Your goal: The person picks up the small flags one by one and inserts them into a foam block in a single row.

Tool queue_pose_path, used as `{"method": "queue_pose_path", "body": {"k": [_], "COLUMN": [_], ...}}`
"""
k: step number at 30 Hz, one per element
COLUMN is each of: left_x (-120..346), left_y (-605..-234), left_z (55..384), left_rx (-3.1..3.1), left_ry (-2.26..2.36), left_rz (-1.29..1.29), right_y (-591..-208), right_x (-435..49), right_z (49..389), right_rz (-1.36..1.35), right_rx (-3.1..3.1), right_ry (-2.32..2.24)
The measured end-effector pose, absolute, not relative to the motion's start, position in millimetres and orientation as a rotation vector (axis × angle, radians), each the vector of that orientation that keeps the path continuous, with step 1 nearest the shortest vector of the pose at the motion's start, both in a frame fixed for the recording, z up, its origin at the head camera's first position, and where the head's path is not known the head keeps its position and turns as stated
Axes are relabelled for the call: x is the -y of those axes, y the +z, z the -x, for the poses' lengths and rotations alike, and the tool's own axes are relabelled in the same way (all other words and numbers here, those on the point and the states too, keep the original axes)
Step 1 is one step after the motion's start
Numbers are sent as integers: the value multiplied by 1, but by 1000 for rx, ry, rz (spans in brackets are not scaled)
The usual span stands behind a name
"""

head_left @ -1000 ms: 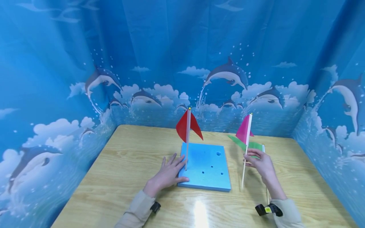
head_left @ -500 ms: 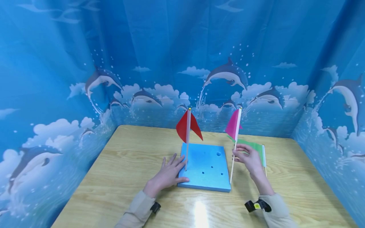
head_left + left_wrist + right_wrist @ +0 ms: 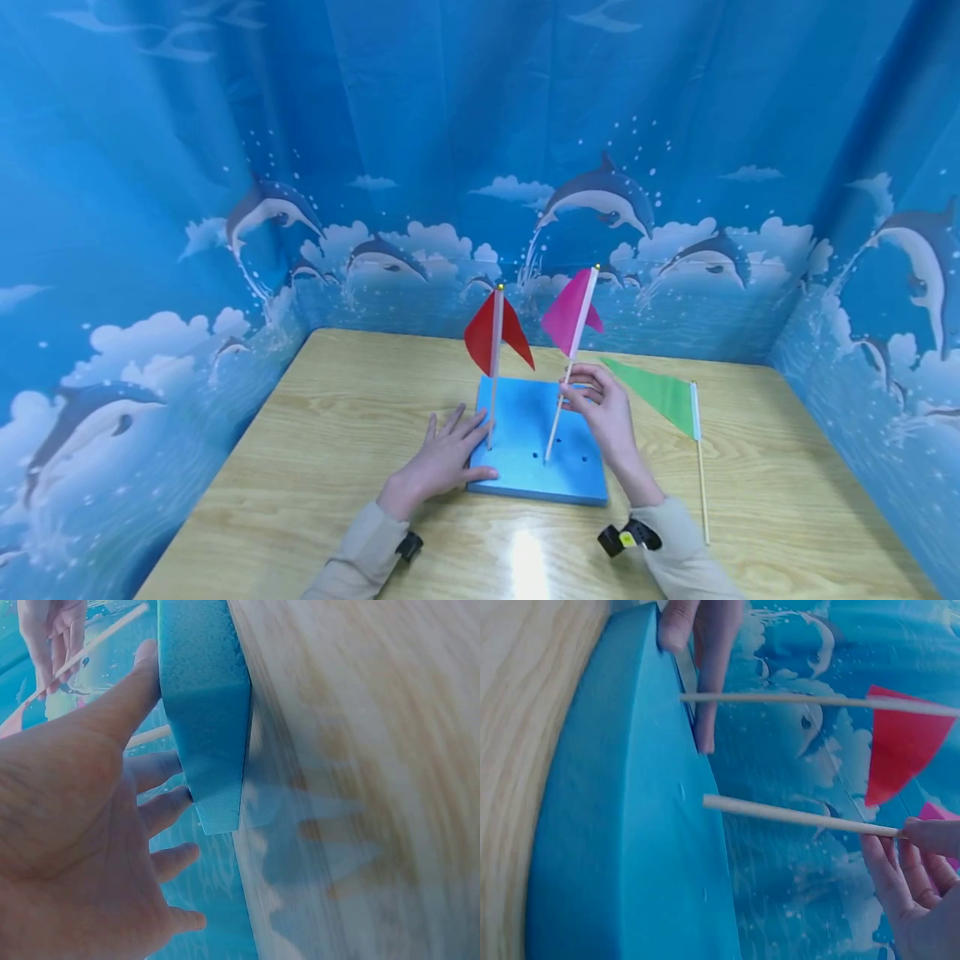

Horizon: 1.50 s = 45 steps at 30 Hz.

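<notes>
A blue foam block (image 3: 517, 479) with several small holes lies flat on the table. The red flag (image 3: 482, 333) stands upright in a hole near its left side. Spread fingers of my left hand (image 3: 438, 467) rest on the block's left edge, beside the red flag's stick. My right hand (image 3: 603, 417) pinches the wooden stick of a pink flag (image 3: 567, 312) between thumb and fingertips. That stick (image 3: 802, 816) leans slightly, and in the right wrist view its lower end is apart from the block's surface, above the holes.
A green flag (image 3: 663, 396) lies on the table (image 3: 352, 400) to the right of the block, its stick pointing toward the front. Blue dolphin-print curtains (image 3: 420, 150) enclose the back and both sides.
My right hand has carried the pink flag leftward, from beside the green flag to over the block. The left hand and the red flag have stayed in place.
</notes>
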<state>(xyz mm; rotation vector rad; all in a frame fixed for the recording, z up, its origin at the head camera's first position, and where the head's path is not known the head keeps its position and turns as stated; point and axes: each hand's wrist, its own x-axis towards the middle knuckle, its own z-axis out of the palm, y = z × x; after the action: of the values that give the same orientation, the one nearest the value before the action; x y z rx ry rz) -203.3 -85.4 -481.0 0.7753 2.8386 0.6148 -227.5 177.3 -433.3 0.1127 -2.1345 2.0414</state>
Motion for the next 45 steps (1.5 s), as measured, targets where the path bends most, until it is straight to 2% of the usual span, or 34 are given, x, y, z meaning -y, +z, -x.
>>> {"method": "queue_pose_path", "body": {"k": [14,45], "left_x": [85,83], "left_y": [-481,-481], "left_z": [204,203], "left_rx": [-2850,-2870], "left_ry": [610,579], "left_rz": [-776,-759], "right_y": [-445,-459], "right_x": [-156,-152], "right_z": [224,217], "right_rz": [-259,-223], "right_rx": [2146,2264], "right_ry": [1935,1917]}}
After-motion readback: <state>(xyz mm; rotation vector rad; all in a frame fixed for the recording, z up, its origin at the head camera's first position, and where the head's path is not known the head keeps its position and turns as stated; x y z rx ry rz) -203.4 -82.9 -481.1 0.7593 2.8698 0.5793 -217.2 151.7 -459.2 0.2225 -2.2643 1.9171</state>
